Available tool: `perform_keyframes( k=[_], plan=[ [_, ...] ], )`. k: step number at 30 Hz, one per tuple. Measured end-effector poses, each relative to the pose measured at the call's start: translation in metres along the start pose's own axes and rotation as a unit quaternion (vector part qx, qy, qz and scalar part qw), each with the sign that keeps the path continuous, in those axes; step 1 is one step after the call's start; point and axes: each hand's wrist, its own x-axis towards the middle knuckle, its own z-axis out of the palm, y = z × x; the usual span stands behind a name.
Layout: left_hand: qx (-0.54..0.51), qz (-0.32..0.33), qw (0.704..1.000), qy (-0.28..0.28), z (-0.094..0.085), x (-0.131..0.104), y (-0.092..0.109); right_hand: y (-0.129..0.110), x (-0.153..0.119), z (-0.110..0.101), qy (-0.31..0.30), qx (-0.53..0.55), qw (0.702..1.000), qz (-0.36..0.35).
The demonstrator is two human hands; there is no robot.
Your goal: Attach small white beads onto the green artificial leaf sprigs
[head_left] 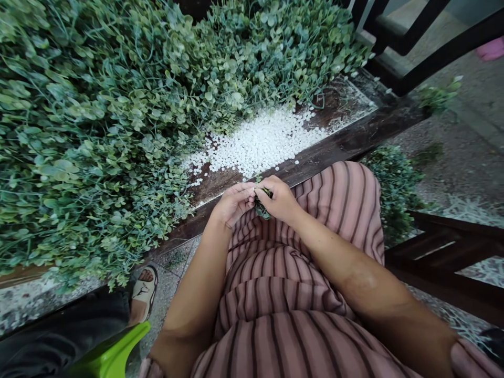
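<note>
My right hand (279,198) is closed around a small green leafy sprig (262,211), whose leaves stick out below and a little above the fingers. Right beside it, my left hand (235,203) has its thumb and fingers pinched together, touching the right fingertips. What lies in that pinch is too small and hidden to name. Both hands are above the striped cloth on my lap, near the dark table's edge (315,153). Just beyond them, a spread of small white pellets (260,142) covers part of the tabletop.
A large heap of green leafy sprigs (118,105) fills the table's left and back. More greenery (394,184) lies low at my right, by a dark wooden frame (444,252). Another person's sandaled foot (144,294) and a bright green plastic thing (114,352) are at lower left.
</note>
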Motion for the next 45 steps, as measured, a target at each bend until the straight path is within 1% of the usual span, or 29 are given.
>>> perform_keyframes(
  k=[4,6,9,12,16,18,20,25,27,29,31,34,37,39,41,43,44,45],
  plan=[
    [0.014,0.005,1.000,0.009,0.001,0.000,0.001,0.000,0.001,0.003,0.016,0.008,1.000,0.006],
    [0.003,0.030,0.999,0.021,0.001,0.000,0.000,-0.001,0.002,0.003,0.017,0.024,1.000,0.008],
    [-0.003,0.080,0.995,0.054,0.000,-0.001,-0.001,-0.002,0.002,0.003,0.005,0.043,0.999,-0.007],
    [0.060,0.104,0.988,0.096,0.001,0.000,0.001,-0.004,0.002,0.002,0.009,0.051,0.998,-0.025],
    [0.174,0.094,0.973,0.121,0.007,0.002,0.006,-0.005,0.002,-0.002,0.010,0.082,0.995,-0.053],
    [0.206,0.079,0.966,0.133,0.010,0.001,0.007,-0.005,0.002,-0.004,0.003,0.104,0.992,-0.075],
    [0.214,0.065,0.964,0.142,0.011,-0.001,0.008,-0.005,0.001,-0.005,-0.004,0.121,0.988,-0.092],
    [0.160,0.068,0.975,0.138,0.007,-0.006,0.006,-0.005,0.001,-0.006,-0.041,0.150,0.982,-0.107],
    [0.155,0.070,0.976,0.139,0.005,-0.006,0.004,-0.006,0.001,-0.006,-0.057,0.160,0.979,-0.111],
    [0.163,0.062,0.977,0.120,0.004,-0.005,0.002,-0.007,0.001,-0.006,-0.070,0.173,0.976,-0.113],
    [0.169,0.048,0.981,0.087,0.004,-0.005,0.001,-0.009,0.000,-0.008,-0.081,0.189,0.972,-0.111],
    [0.148,0.034,0.987,0.056,0.005,-0.007,0.001,-0.013,-0.001,-0.014,-0.104,0.223,0.965,-0.091],
    [0.109,0.050,0.991,0.060,0.006,-0.009,0.002,-0.016,0.000,-0.019,-0.115,0.268,0.955,-0.053],
    [0.104,0.066,0.989,0.075,0.007,-0.010,0.003,-0.014,0.002,-0.020,-0.086,0.293,0.952,-0.016],
    [0.111,0.080,0.987,0.087,0.007,-0.011,0.004,-0.011,0.005,-0.018,-0.029,0.311,0.949,0.047],
    [0.122,0.100,0.984,0.086,0.009,-0.011,0.003,-0.006,0.007,-0.015,0.022,0.315,0.942,0.111],
    [0.129,0.117,0.982,0.078,0.009,-0.011,0.003,-0.005,0.008,-0.012,0.034,0.313,0.940,0.132],
    [0.136,0.140,0.978,0.070,0.010,-0.011,0.002,-0.003,0.008,-0.010,0.034,0.310,0.940,0.140]
  ],
)
